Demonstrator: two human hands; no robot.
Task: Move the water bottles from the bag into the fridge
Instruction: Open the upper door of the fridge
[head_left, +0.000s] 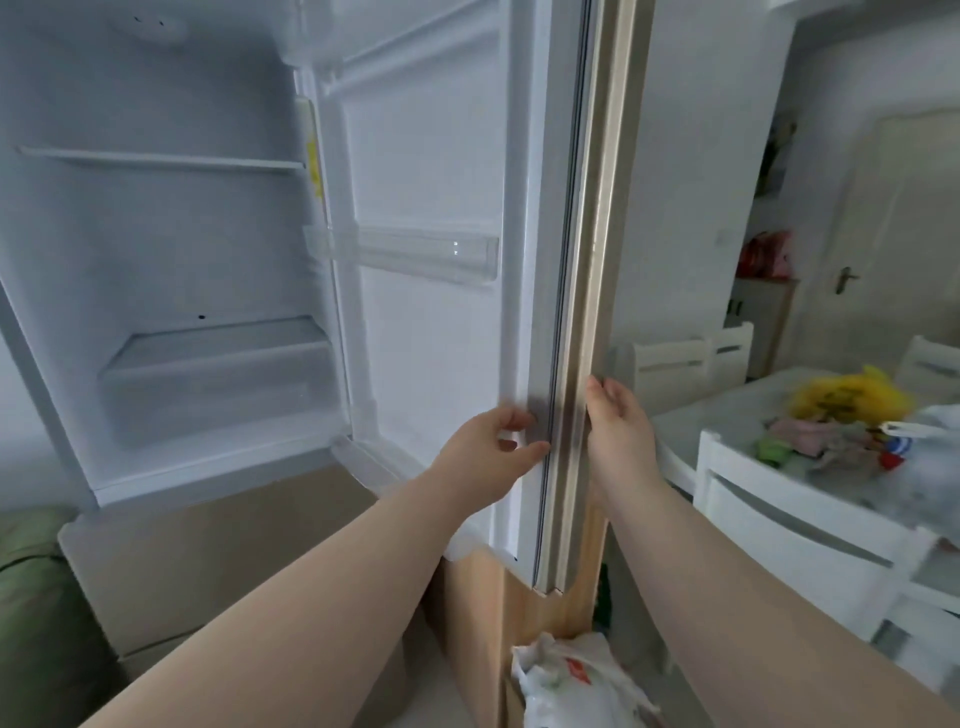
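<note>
Left hand (493, 447): fingers loosely bent, tips touching the inner gasket of the door (431, 338). Right hand (618, 421): fingers curled against the door's outer edge. The hands are apart, with the door edge between them.

Fridge (208, 260) stands open. The door's long axis is vertical, and it is swung right, edge-on to us.

Bag (566, 680) is white and crumpled, low by the door's foot, cut off by the frame. We cannot make out its contents. The table (727, 410) clutter is blurred.
</note>
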